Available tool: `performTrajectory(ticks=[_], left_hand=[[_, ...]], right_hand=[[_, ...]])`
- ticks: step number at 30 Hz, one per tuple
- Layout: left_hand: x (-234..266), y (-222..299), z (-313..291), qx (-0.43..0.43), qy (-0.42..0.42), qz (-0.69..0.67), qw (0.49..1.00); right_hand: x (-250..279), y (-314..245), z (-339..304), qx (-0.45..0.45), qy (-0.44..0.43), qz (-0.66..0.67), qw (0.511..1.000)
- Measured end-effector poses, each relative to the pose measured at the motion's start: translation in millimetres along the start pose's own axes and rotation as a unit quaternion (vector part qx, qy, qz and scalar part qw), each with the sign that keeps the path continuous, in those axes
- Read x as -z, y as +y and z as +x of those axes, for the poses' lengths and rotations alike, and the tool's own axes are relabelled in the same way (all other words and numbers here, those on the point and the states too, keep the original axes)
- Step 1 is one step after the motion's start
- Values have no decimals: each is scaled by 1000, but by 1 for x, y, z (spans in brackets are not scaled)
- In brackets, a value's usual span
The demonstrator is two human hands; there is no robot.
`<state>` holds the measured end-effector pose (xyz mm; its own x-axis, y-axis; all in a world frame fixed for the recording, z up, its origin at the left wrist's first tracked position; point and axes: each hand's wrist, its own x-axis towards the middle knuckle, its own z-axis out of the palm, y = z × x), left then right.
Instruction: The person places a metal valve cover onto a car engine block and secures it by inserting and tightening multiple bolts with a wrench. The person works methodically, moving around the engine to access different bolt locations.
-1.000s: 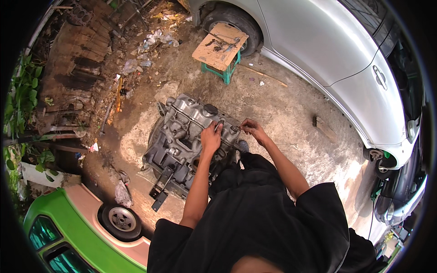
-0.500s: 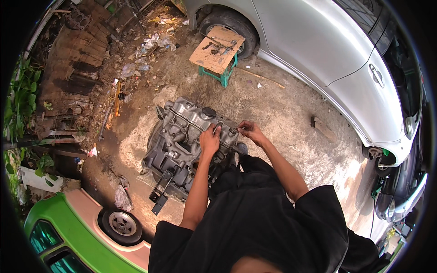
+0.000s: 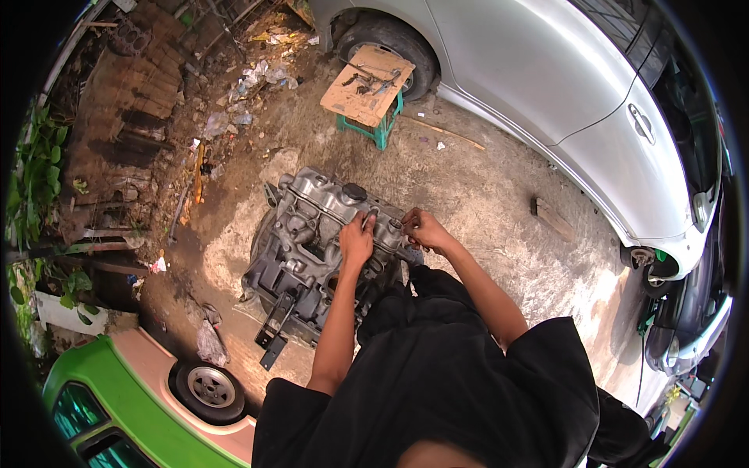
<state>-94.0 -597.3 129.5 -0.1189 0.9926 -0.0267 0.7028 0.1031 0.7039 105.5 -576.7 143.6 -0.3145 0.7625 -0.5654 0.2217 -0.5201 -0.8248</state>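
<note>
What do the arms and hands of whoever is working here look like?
They are a person's own, not a machine's. A plain black top has loose, wide short sleeves; below them the forearms are bare. The left hand and right hand wear no gloves, and no watch or cable shows at either wrist.
</note>
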Motion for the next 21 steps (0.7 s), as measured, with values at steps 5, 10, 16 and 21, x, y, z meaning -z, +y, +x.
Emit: performTrajectory(ticks=[5,10,16,21], left_hand=[[-2,-3,0,16,-15,-3,1000],[-5,-8,2,7,-21,-4,1000],[-4,-8,2,13,-27,-6,1000],[-2,-6,3,35,-44,5,998]], right_hand=[[16,5,-15,29,10,58,998],[29,38,8,96,57,29,993],[27,66,30,60,-7,62,996],[24,71,36,95,-15,104,990]])
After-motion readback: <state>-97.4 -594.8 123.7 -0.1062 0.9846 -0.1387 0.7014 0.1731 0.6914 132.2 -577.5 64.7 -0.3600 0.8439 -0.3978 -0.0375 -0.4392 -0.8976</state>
